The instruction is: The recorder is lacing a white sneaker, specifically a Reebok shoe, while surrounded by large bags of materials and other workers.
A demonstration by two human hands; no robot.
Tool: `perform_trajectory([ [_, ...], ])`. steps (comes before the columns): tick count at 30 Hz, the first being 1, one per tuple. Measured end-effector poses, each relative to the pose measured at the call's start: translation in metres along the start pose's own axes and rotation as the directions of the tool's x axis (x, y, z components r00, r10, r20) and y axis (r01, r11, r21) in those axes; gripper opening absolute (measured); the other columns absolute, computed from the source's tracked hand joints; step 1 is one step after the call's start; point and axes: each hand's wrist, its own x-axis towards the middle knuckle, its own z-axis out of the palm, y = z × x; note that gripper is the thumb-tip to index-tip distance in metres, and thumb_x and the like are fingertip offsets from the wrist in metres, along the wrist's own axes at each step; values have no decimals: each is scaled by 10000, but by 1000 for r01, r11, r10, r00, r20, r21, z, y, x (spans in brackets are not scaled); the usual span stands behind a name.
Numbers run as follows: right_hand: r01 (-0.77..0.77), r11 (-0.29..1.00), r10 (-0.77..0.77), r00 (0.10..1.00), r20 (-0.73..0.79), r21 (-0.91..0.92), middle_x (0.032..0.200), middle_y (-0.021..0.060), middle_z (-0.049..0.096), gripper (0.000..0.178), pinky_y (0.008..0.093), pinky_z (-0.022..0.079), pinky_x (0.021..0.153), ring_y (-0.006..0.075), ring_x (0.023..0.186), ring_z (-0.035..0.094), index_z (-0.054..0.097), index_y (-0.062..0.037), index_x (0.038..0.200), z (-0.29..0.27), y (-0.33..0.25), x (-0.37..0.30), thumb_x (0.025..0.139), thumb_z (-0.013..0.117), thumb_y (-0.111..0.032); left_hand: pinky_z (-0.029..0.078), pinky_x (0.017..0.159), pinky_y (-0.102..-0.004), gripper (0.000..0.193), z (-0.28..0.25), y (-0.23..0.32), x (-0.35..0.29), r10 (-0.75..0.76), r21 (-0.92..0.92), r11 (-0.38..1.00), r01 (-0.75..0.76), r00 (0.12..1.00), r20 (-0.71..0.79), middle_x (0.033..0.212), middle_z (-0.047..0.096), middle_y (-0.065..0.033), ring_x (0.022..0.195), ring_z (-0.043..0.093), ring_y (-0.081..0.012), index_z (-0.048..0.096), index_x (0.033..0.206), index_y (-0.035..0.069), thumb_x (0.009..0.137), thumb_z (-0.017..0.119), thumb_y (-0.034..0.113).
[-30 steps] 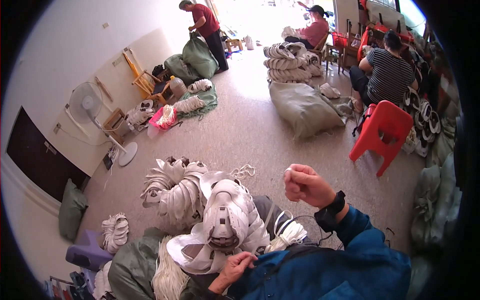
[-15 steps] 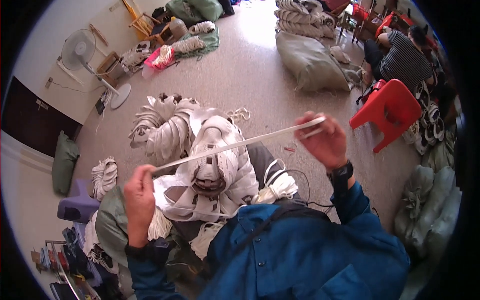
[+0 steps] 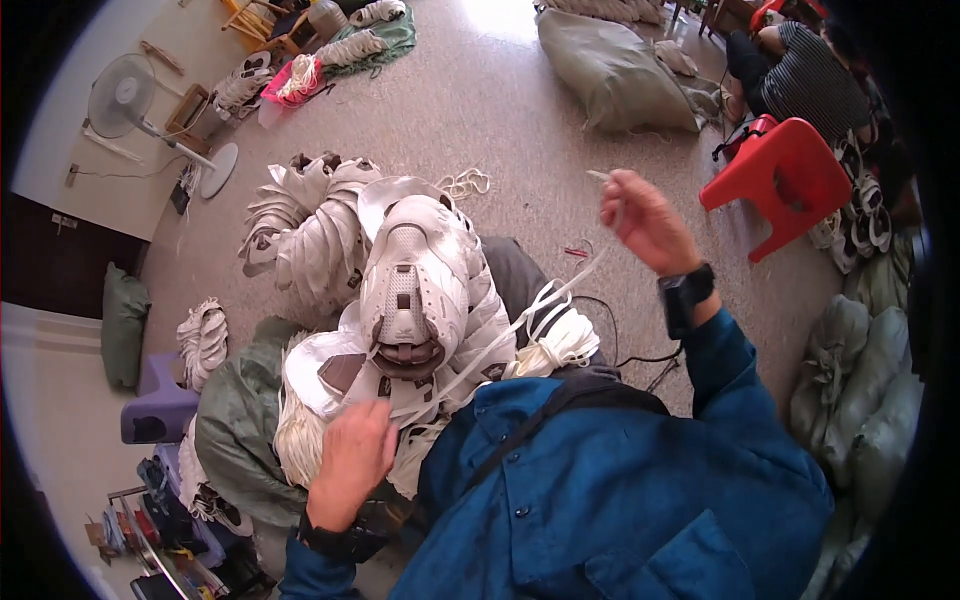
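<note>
A white and brown shoe upper (image 3: pixel 420 270) lies on my lap, with its lace holes and tongue toward me. More uppers are stacked under and behind it. My right hand (image 3: pixel 648 222) is raised to the right of it, fingers pinched on a flat white shoelace (image 3: pixel 530 315) whose tip sticks out past the fingertips. The lace hangs slack across the near side of the uppers toward my left hand (image 3: pixel 352 460). That hand is closed low beside the tongue; its fingertips partly hide the lace there. A hank of white laces (image 3: pixel 558 343) lies by my right thigh.
Curled stacks of uppers (image 3: pixel 310 235) sit just ahead on the left. A red plastic stool (image 3: pixel 785 190) stands at right, near a seated person (image 3: pixel 815 85). A big olive sack (image 3: pixel 615 75) lies ahead, a standing fan (image 3: pixel 125 95) far left, a purple stool (image 3: pixel 155 405) nearer.
My left hand has dropped down and right, close to the tongue. My right hand has risen slightly. The lace, earlier taut between both hands, now hangs slack. The view has shifted a little.
</note>
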Motion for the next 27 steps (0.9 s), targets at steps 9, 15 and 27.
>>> perform_trajectory([
  [9,-353,890,410,897,167,-287,919,72,689,193,290,579,746,143,792,684,627,4,1108,67,130,25,964,626,-123,454,572,-400,381,19,20,139,-96,-195,980,38,951,-295,657,583,-124,583,564,-287,615,945,-21,770,804,259],
  [15,-302,793,427,895,129,-529,776,-5,630,210,203,429,556,44,625,535,680,-9,1021,78,142,36,986,618,-207,439,532,-351,294,39,18,130,-282,-606,790,96,934,-219,596,532,-62,532,540,-176,575,992,-11,804,751,131],
  [27,-277,714,501,843,194,-643,728,-12,609,199,223,472,557,55,631,570,628,-24,940,113,125,44,980,608,-218,445,495,-162,403,38,33,109,-372,-983,185,-12,925,-81,977,695,-78,665,605,-41,456,1299,-60,927,590,21],
])
